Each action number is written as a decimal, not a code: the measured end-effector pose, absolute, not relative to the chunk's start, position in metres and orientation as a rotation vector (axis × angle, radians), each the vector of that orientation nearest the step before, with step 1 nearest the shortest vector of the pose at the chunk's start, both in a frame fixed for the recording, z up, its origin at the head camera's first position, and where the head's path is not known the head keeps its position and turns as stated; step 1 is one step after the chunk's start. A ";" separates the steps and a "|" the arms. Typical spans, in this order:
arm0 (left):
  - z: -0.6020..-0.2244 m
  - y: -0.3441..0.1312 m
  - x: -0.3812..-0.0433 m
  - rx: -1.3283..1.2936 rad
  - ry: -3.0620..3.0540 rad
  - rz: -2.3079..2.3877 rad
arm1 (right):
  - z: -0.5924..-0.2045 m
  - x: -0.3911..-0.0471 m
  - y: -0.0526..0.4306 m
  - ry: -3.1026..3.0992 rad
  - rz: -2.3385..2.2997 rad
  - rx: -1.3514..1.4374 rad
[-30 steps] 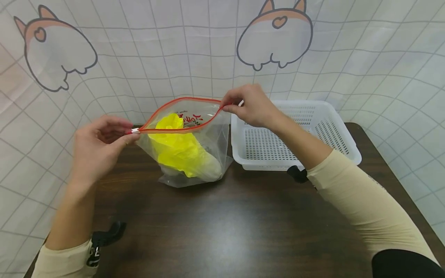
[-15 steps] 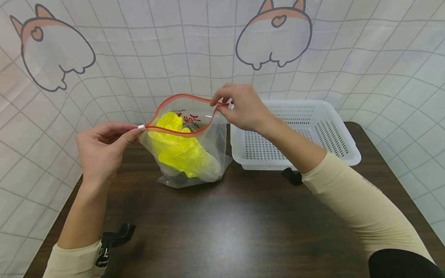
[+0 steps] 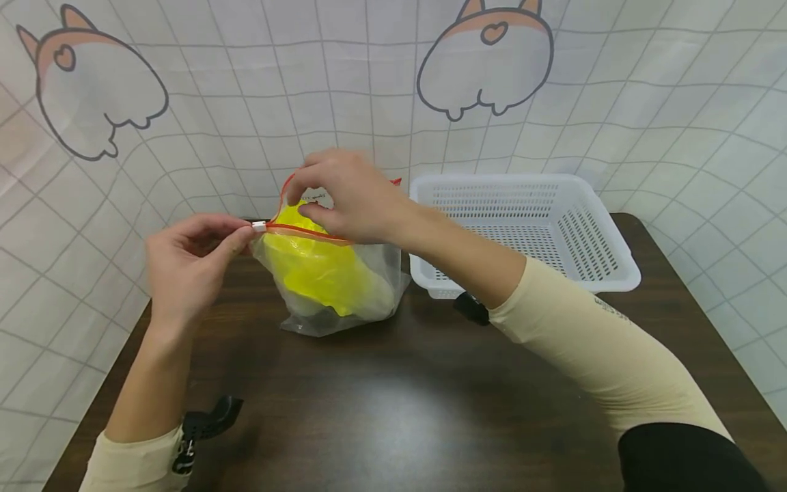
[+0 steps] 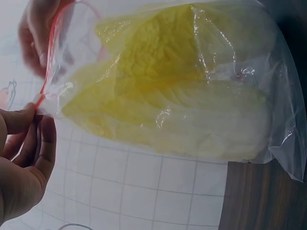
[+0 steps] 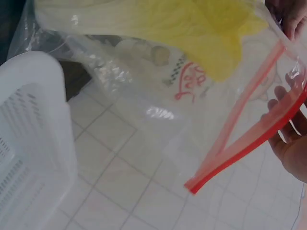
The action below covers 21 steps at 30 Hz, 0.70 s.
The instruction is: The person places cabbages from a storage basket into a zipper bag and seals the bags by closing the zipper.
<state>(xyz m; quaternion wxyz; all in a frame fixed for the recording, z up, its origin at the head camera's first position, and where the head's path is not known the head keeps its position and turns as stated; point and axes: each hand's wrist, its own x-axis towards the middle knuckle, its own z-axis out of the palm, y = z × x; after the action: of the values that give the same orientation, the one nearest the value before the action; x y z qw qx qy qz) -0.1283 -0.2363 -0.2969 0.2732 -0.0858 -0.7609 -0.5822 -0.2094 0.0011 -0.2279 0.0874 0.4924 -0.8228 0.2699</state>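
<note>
A clear slider zip bag (image 3: 316, 324) with a red zip edge (image 5: 259, 136) stands on the table, its mouth parted. Inside lie yellow-and-white leafy vegetables (image 4: 163, 62), like napa cabbage. My left hand (image 3: 190, 266) pinches the bag's left top corner at the white slider (image 3: 259, 226). Above the mouth, my right hand (image 3: 356, 195) has its thumb and fingers bent and apart, with nothing visible between them. The right wrist view has those fingers loosely spread beside the red edge. In the head view this hand hides the right part of the mouth.
A white perforated plastic basket (image 3: 627, 270) stands just right of the bag, with the right forearm reaching over its front left corner. Behind the dark wooden table (image 3: 393, 403) hangs a white grid-patterned curtain (image 3: 233, 96).
My right hand has let go of the bag's right corner and moved left over the mouth, towards the slider. The left hand has shifted slightly right, pinching at the slider end.
</note>
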 end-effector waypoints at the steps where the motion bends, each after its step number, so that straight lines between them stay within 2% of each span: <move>1: -0.297 -0.236 -0.129 -0.233 -2.041 -1.573 | -0.227 -0.209 -0.004 -2.457 0.793 1.480; 7: -0.298 -0.236 -0.130 -0.278 -1.982 -1.640 | -0.222 -0.207 -0.028 -2.539 0.672 1.545; 14: -0.296 -0.234 -0.129 -0.237 -2.054 -1.506 | -0.223 -0.207 -0.043 -2.610 0.593 1.599; 21: -0.294 -0.229 -0.128 -0.193 -2.067 -1.372 | -0.226 -0.201 -0.049 -2.595 0.499 1.542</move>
<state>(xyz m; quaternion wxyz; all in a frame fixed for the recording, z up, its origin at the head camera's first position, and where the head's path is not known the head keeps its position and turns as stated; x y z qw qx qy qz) -0.1280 -0.2285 -0.2940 0.3208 -0.0735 -0.7868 -0.5222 -0.2012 -0.0491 -0.2257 0.0411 0.5035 -0.8475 0.1629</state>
